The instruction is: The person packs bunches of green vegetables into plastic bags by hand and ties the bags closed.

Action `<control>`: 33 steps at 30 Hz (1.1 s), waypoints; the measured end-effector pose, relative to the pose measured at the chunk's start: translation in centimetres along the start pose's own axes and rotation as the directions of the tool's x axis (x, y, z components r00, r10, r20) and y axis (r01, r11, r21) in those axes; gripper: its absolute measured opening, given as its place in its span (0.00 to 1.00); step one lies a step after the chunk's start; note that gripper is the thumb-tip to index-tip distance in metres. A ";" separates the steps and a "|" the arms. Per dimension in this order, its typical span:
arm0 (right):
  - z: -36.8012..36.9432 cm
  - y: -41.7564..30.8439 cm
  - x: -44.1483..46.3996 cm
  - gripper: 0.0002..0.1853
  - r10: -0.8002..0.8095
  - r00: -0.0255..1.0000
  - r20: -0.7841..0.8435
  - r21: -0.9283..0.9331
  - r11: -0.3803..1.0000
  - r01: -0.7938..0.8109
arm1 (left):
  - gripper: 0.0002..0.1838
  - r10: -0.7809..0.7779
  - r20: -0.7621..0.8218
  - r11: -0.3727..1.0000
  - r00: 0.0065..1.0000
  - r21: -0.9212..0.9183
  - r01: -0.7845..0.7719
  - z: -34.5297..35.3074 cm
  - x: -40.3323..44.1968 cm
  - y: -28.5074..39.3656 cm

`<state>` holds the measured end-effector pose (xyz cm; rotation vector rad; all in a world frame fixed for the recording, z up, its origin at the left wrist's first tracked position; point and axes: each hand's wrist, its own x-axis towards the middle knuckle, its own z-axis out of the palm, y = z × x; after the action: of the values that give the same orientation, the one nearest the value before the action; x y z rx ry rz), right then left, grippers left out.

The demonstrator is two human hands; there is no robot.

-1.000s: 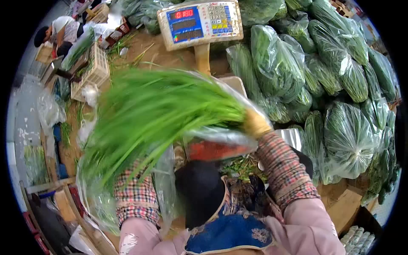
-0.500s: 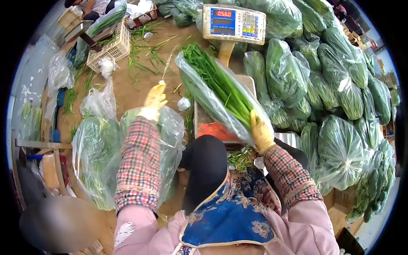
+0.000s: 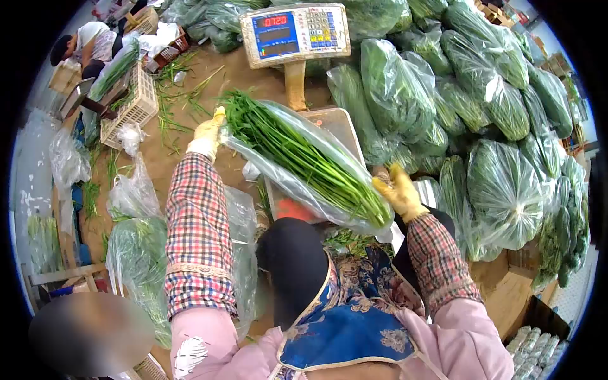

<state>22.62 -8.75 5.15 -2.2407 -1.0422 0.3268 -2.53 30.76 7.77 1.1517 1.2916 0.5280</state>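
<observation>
A bundle of long, thin greens (image 3: 304, 158), like chives, lies in a clear plastic bag (image 3: 278, 178) slantwise over the platform of a weighing scale (image 3: 335, 123). At the leafy upper-left end, my left hand (image 3: 208, 134), in a yellowish glove, is closed on the bag's edge. My right hand (image 3: 403, 193), gloved the same way, is beside the pale stem end at the lower right, thumb and fingers apart. The scale's display (image 3: 296, 33) stands behind the bundle and shows red digits that read about 0.720.
Bagged greens (image 3: 405, 95) are piled along the right side. Large filled bags (image 3: 136, 259) stand at my left. Farther off are a cream plastic crate (image 3: 133, 104), loose leaves on the brown floor, and another person (image 3: 95, 41). Bundled packs (image 3: 535, 351) show at the lower right.
My left hand has come to the bag's leafy end and taken its edge. My right hand has let go of the stem end. The display's reading went from about 0.560 to 0.720.
</observation>
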 end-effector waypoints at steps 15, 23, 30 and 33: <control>-8.3 -3.3 2.7 0.09 0.079 0.956 -0.281 0.677 0.722 0.140 | 0.07 0.567 -0.188 0.794 0.802 -0.137 -0.593 -1.5 -4.4 8.7; -6.5 0.5 1.5 0.06 -0.022 0.999 0.037 0.351 0.936 0.008 | 0.21 0.481 0.098 0.859 0.871 -0.250 -0.447 -8.0 -11.0 -3.7; -2.7 -18.8 -2.9 0.19 -0.601 0.799 -0.014 0.464 0.704 0.537 | 0.22 -0.117 -0.046 0.553 0.992 0.827 0.103 -13.8 -27.9 -26.5; 7.7 -27.3 -7.8 0.15 -0.953 0.280 0.114 0.737 0.271 0.619 | 0.18 0.043 0.066 0.922 0.997 0.381 -0.065 -5.7 -31.2 -32.5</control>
<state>-2.37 1.98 16.43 -0.7359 -1.9851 0.7025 -25.10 -6.32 -5.50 1.5189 1.3527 0.2841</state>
